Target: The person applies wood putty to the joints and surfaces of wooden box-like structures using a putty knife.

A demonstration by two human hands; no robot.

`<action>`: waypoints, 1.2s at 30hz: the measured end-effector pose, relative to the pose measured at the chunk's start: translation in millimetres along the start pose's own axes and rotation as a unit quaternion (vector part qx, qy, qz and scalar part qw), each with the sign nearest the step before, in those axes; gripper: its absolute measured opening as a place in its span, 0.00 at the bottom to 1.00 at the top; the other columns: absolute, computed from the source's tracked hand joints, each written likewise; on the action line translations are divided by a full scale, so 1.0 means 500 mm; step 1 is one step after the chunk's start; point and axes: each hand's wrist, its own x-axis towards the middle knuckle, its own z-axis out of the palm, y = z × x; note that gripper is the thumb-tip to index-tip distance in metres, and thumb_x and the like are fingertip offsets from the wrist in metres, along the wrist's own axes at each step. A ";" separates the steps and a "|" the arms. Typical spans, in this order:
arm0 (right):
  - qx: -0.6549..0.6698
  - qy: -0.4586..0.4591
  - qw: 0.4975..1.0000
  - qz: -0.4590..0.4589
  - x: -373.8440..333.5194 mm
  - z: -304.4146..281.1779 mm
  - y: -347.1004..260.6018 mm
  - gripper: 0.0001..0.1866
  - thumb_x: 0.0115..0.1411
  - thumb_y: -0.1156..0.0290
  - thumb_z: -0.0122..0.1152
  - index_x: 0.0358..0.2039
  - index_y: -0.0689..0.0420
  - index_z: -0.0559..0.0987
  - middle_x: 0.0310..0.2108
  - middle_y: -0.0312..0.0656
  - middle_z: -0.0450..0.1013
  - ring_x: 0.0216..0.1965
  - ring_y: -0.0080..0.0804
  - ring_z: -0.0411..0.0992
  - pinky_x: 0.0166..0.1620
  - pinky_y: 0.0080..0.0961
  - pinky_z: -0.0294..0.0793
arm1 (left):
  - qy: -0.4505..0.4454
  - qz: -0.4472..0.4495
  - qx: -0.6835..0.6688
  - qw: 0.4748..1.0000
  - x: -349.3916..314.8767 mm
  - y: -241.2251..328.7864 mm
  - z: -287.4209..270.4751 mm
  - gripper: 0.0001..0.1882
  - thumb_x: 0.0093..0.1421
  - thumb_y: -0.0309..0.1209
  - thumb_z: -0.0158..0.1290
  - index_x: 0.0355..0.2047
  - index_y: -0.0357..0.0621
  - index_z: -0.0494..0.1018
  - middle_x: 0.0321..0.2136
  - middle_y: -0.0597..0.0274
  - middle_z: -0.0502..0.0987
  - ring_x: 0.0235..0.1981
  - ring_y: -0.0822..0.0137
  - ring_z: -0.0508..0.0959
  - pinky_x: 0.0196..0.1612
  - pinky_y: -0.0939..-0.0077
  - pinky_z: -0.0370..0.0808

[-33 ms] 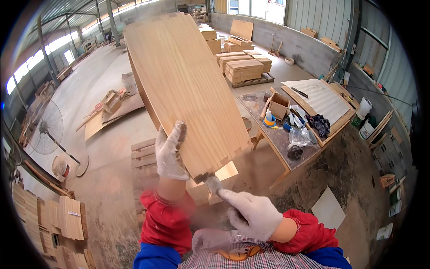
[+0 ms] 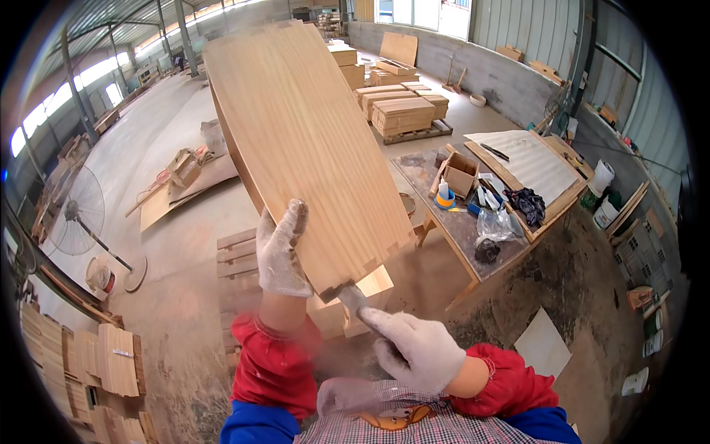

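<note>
A pale wooden box (image 2: 310, 148), perhaps a drawer, fills the middle and is tilted with its broad face toward me. Finger joints show along its ends. My left hand (image 2: 281, 251), in a white glove, grips its lower left edge, thumb on the face and fingers hidden behind. My right hand (image 2: 421, 351), also gloved, is closed with the index finger stretched along a small flat grey blade (image 2: 353, 298), like a putty knife's; its handle is hidden. The blade's tip is at the box's bottom corner, against a dark smear (image 2: 334, 292).
A worktable (image 2: 425, 166) at right bears an open carton (image 2: 460, 176), tape, plastic bags and a framed white sheet (image 2: 521, 155). Below the box are another wooden piece (image 2: 376, 285) and a slatted pallet (image 2: 237, 259). Board stacks (image 2: 403, 115) stand behind, a fan (image 2: 74, 211) at left.
The blade and my right fingertip have shifted very slightly at the box's corner. My left hand and the box have hardly moved.
</note>
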 end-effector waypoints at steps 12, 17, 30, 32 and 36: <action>-0.007 0.011 1.000 -0.018 0.014 0.022 0.029 0.27 0.52 0.75 0.56 0.55 0.55 0.67 0.27 0.45 0.70 0.23 0.43 0.72 0.25 0.34 0.72 | 0.035 0.011 0.001 0.999 0.006 -0.006 -0.005 0.16 0.61 0.25 0.50 0.50 0.39 0.64 0.40 0.63 0.73 0.42 0.73 0.74 0.46 0.77 0.74; 0.019 0.026 0.999 -0.007 0.006 -0.001 0.020 0.27 0.51 0.76 0.56 0.55 0.55 0.67 0.27 0.44 0.71 0.23 0.43 0.72 0.25 0.34 0.72 | 0.019 0.003 0.009 1.000 -0.001 -0.001 0.010 0.17 0.62 0.25 0.48 0.51 0.39 0.63 0.41 0.61 0.73 0.43 0.71 0.74 0.48 0.77 0.73; 0.039 0.047 0.997 -0.041 0.005 0.030 0.079 0.28 0.50 0.78 0.57 0.55 0.56 0.68 0.26 0.45 0.71 0.24 0.43 0.72 0.26 0.33 0.72 | 0.025 0.038 0.031 0.999 0.024 -0.018 -0.015 0.20 0.62 0.30 0.50 0.53 0.39 0.65 0.44 0.59 0.75 0.43 0.66 0.77 0.43 0.70 0.77; 0.042 0.035 0.998 -0.040 -0.007 0.021 0.067 0.29 0.49 0.81 0.57 0.55 0.57 0.67 0.26 0.44 0.71 0.24 0.40 0.72 0.27 0.30 0.72 | -0.003 0.077 0.081 0.994 0.021 -0.022 -0.021 0.19 0.62 0.27 0.49 0.53 0.39 0.63 0.42 0.62 0.74 0.43 0.70 0.75 0.45 0.74 0.75; 0.054 0.036 0.995 -0.079 0.003 0.019 0.066 0.29 0.49 0.81 0.58 0.55 0.58 0.67 0.25 0.44 0.71 0.23 0.40 0.72 0.27 0.28 0.72 | -0.009 -0.003 0.009 1.000 0.014 -0.008 -0.004 0.18 0.63 0.26 0.48 0.53 0.39 0.62 0.41 0.62 0.73 0.43 0.71 0.75 0.46 0.74 0.76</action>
